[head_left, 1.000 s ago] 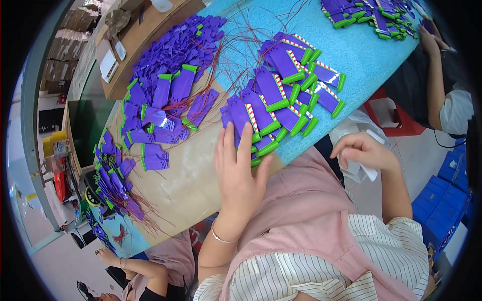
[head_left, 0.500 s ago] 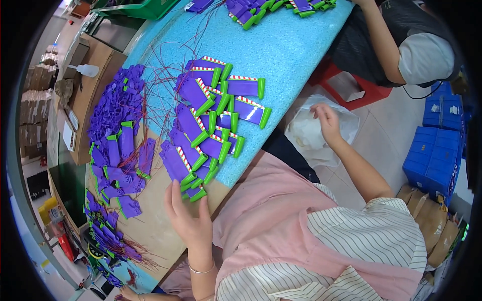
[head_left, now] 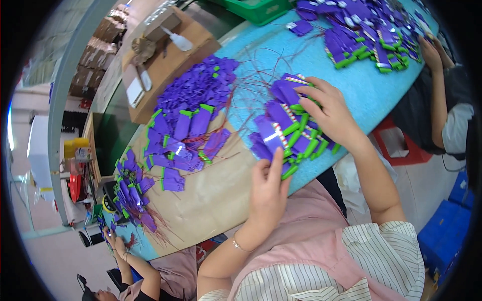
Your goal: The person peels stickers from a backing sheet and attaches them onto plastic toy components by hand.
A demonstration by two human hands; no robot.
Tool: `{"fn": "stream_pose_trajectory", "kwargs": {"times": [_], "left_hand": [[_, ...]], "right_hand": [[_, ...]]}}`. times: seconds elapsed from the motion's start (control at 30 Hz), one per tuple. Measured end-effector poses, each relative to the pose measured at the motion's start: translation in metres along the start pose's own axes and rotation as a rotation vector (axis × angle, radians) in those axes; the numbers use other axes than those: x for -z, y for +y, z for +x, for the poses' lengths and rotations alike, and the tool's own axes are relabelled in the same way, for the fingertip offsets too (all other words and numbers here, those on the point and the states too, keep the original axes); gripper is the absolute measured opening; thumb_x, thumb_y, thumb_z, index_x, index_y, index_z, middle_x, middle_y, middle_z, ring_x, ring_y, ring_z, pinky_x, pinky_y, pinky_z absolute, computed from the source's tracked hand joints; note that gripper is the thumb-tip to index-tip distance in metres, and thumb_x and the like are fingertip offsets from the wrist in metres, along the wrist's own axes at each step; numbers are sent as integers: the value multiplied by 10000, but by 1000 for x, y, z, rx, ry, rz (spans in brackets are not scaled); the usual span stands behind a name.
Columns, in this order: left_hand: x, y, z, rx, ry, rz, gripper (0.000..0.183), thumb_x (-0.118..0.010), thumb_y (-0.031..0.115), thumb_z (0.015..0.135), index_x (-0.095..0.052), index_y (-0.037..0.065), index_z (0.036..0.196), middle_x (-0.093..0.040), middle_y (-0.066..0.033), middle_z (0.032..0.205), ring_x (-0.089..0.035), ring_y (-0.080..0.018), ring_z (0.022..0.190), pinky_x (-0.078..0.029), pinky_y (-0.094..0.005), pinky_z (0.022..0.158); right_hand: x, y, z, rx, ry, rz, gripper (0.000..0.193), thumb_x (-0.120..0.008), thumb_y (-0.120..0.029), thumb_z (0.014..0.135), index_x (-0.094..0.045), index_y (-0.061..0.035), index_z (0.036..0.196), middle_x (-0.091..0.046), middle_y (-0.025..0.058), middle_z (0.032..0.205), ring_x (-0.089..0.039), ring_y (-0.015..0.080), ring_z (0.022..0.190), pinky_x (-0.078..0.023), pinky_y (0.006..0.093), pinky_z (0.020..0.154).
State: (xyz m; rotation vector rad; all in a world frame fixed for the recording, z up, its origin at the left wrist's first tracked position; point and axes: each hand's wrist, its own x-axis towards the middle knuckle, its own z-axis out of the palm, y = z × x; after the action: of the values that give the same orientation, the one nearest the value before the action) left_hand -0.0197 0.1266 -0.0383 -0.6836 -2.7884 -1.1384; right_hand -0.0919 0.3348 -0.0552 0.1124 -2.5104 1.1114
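At the far left of my feed sits a yellow container (head_left: 76, 149) with a pale label, its print too small for me to read. Rightward, a jumble of purple pieces with green ends and thin red wires (head_left: 131, 196) lies near a co-worker's hand (head_left: 119, 246). Above, a white rectangular pad (head_left: 134, 93) lies on a brown box-like stand (head_left: 198, 42), beside a heap of small flat purple pieces (head_left: 198, 83).

Then the hands I'm watching. The left hand (head_left: 268, 200) is at the near end of the overlapping stack of purple panels with green tubes and red-and-white striped edges (head_left: 272, 131) — index finger straight, its tip against the lowest panels, thumb apart from it beside a green tube end. The stack lies on the blue tabletop (head_left: 361, 90), between the two hands. The right hand (head_left: 326, 108) arches over its far right side, fingers spread, tips over the upper panels and tubes — I can't tell whether they clamp anything. Farther right are another co-worker's hands (head_left: 433, 54) and blue crates (head_left: 442, 236).
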Motion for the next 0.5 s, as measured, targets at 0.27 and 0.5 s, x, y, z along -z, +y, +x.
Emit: {"fn": "stream_pose_trajectory", "kwargs": {"times": [0.27,0.5], "left_hand": [[14,5,28,-5,-151,-120,699,-639,27,728,-305,50,1341,-399,-212,1087,-496,-333,904,-443,-349,775],[98,-68,56,-213,81,64,384,-601,12,717,-513,1,1090,-530,-180,1029,-533,-342,935,-451,-386,800]], "right_hand": [[18,-19,-3,-13,157,0,234,-548,-94,811,-568,-6,1026,-457,183,1230,-432,323,1147,-327,362,958],[-39,-109,-67,239,-133,410,100,-571,6,690,-573,-32,783,-561,125,767,-521,293,680,-407,358,619]]}}
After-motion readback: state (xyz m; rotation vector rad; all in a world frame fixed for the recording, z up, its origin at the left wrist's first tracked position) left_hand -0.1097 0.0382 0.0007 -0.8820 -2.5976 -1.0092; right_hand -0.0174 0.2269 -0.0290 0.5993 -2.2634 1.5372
